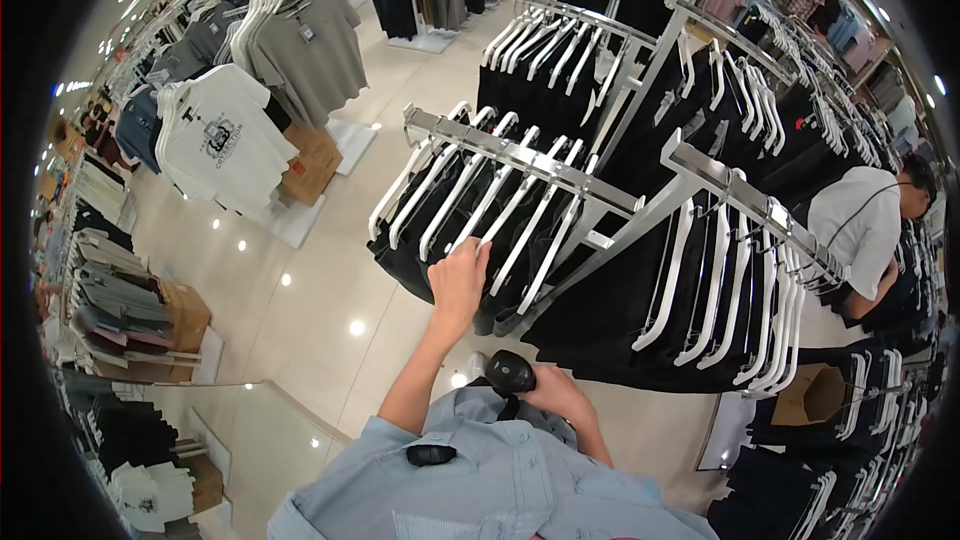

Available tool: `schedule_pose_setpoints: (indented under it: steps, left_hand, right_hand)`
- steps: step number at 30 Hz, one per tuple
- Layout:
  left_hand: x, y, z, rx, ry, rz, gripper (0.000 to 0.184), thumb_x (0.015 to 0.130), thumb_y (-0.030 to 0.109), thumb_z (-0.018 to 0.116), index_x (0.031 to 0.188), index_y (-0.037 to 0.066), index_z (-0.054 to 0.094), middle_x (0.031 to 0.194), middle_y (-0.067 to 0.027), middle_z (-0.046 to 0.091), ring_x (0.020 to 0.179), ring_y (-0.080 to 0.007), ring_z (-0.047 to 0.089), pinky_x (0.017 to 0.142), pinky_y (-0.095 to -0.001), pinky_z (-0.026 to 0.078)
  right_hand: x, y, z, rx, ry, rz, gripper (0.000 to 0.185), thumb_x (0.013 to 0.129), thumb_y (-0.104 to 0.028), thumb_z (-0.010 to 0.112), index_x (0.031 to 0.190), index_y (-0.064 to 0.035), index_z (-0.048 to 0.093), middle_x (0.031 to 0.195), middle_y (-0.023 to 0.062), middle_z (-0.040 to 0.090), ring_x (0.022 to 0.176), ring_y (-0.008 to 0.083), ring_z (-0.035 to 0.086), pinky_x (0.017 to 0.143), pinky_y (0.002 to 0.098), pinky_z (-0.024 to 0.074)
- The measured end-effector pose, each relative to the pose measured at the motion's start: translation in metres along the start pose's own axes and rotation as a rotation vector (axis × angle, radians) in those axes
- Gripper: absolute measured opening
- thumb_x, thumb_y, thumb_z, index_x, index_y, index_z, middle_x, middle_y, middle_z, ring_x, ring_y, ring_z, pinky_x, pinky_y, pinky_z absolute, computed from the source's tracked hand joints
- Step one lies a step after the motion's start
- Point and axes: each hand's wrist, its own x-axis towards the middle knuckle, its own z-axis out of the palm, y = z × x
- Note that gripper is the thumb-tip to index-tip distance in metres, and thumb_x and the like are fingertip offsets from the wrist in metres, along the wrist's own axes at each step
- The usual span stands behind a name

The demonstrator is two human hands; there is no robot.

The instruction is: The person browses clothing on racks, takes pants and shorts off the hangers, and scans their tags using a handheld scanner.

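Observation:
My left hand (459,285) is raised to the front clothes rack, its fingers closed on the lower end of a white hanger (508,211). Dark trousers (410,275) hang from this hanger's row, below the metal rail (520,159). Lower down, close to my body, my right hand (560,392) is wrapped round a black handheld barcode scanner (510,372). The scanner's rounded head points toward the rack's side, and its grip is partly hidden by my fingers.
A second rail (745,202) with black trousers stands to the right. Beyond it a person in a white shirt (862,225) bends over clothes. White T-shirts (220,140) and grey shirts (305,50) hang at the left. A brown paper bag (312,162) stands beneath them.

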Motion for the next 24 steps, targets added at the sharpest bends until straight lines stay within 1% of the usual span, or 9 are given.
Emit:
schedule_pose_setpoints:
  steps: [3, 7, 10, 11, 14, 16, 17, 19, 24]
  left_hand:
    - [0.004, -0.013, 0.001, -0.017, 0.108, 0.031, 0.024, 0.097, 0.027, 0.058, 0.09, 0.004, 0.065, 0.079, -0.016, 0.069, 0.065, -0.0363, 0.066, 0.056, -0.0447, 0.05]
    - [0.003, -0.016, -0.004, -0.013, 0.101, 0.016, 0.023, 0.097, 0.025, 0.058, 0.089, 0.005, 0.064, 0.078, -0.015, 0.068, 0.063, -0.0349, 0.066, 0.054, -0.0436, 0.049]
    - [0.0, -0.017, -0.003, -0.048, 0.101, 0.107, 0.02, 0.096, 0.022, 0.059, 0.089, 0.004, 0.062, 0.076, -0.0143, 0.067, 0.062, -0.0349, 0.065, 0.052, -0.0412, 0.049]
    - [-0.001, -0.02, 0.0, -0.052, 0.125, 0.129, 0.017, 0.096, 0.022, 0.06, 0.097, 0.005, 0.064, 0.075, -0.0141, 0.067, 0.06, -0.0345, 0.065, 0.051, -0.04, 0.049]
    - [-0.011, -0.011, -0.011, -0.113, 0.108, 0.065, 0.021, 0.094, 0.021, 0.062, 0.108, 0.006, 0.066, 0.083, -0.0153, 0.066, 0.072, -0.0335, 0.067, 0.059, -0.0413, 0.051]
    - [-0.022, -0.008, -0.012, -0.054, 0.114, 0.147, 0.026, 0.093, 0.021, 0.064, 0.114, 0.006, 0.066, 0.1, -0.0176, 0.063, 0.089, -0.0339, 0.065, 0.072, -0.0426, 0.052]
    - [-0.027, -0.004, -0.012, -0.055, 0.109, 0.15, 0.026, 0.093, 0.021, 0.064, 0.114, 0.006, 0.066, 0.1, -0.0176, 0.063, 0.089, -0.0339, 0.065, 0.072, -0.0426, 0.052]
    - [-0.035, 0.002, -0.011, -0.06, 0.088, 0.159, 0.026, 0.091, 0.021, 0.066, 0.111, 0.005, 0.066, 0.113, -0.0186, 0.057, 0.099, -0.0354, 0.061, 0.081, -0.0437, 0.051]
    - [-0.033, -0.006, -0.012, -0.291, -0.045, 0.045, 0.023, 0.09, 0.009, 0.062, 0.112, 0.005, 0.065, 0.122, -0.0185, 0.053, 0.101, -0.0375, 0.061, 0.08, -0.0422, 0.054]
  right_hand:
    - [-0.003, 0.003, 0.012, -0.008, 0.032, 0.027, 0.032, 0.076, -0.024, 0.071, 0.097, 0.0002, 0.068, 0.087, 0.0262, 0.068, 0.087, 0.0453, 0.064, 0.077, 0.0479, 0.0511]
    - [-0.008, 0.001, 0.019, -0.002, 0.029, 0.079, 0.032, 0.076, -0.025, 0.071, 0.099, -0.0017, 0.069, 0.087, 0.0259, 0.068, 0.089, 0.0452, 0.064, 0.079, 0.0484, 0.0508]
    - [-0.006, -0.002, 0.023, 0.03, 0.009, 0.065, 0.031, 0.077, -0.024, 0.07, 0.1, -0.0029, 0.069, 0.089, 0.0259, 0.068, 0.091, 0.0453, 0.064, 0.079, 0.0486, 0.0506]
    - [-0.006, -0.007, 0.024, 0.027, 0.0, 0.09, 0.031, 0.077, -0.024, 0.07, 0.1, -0.0029, 0.069, 0.089, 0.0257, 0.068, 0.092, 0.0453, 0.064, 0.079, 0.0485, 0.0506]
    - [-0.002, -0.013, 0.025, 0.022, -0.012, 0.116, 0.032, 0.077, -0.024, 0.071, 0.101, -0.0027, 0.068, 0.09, 0.0255, 0.068, 0.092, 0.0454, 0.064, 0.079, 0.0482, 0.0507]
    - [0.002, -0.017, 0.028, 0.027, -0.014, 0.12, 0.032, 0.077, -0.023, 0.071, 0.101, -0.0024, 0.068, 0.09, 0.0256, 0.068, 0.091, 0.0455, 0.064, 0.079, 0.048, 0.0507]
    - [0.003, -0.02, 0.028, 0.031, 0.007, 0.101, 0.031, 0.077, -0.023, 0.071, 0.101, -0.0025, 0.068, 0.089, 0.0256, 0.068, 0.091, 0.0456, 0.063, 0.079, 0.0478, 0.0507]
    - [0.005, -0.025, 0.028, 0.036, 0.026, 0.087, 0.03, 0.077, -0.022, 0.071, 0.1, -0.0025, 0.068, 0.089, 0.0257, 0.068, 0.091, 0.0457, 0.063, 0.078, 0.0477, 0.0507]
    - [0.005, -0.021, 0.034, 0.031, 0.029, 0.068, 0.031, 0.076, -0.02, 0.071, 0.101, -0.0022, 0.069, 0.088, 0.0262, 0.068, 0.089, 0.046, 0.063, 0.077, 0.048, 0.0506]
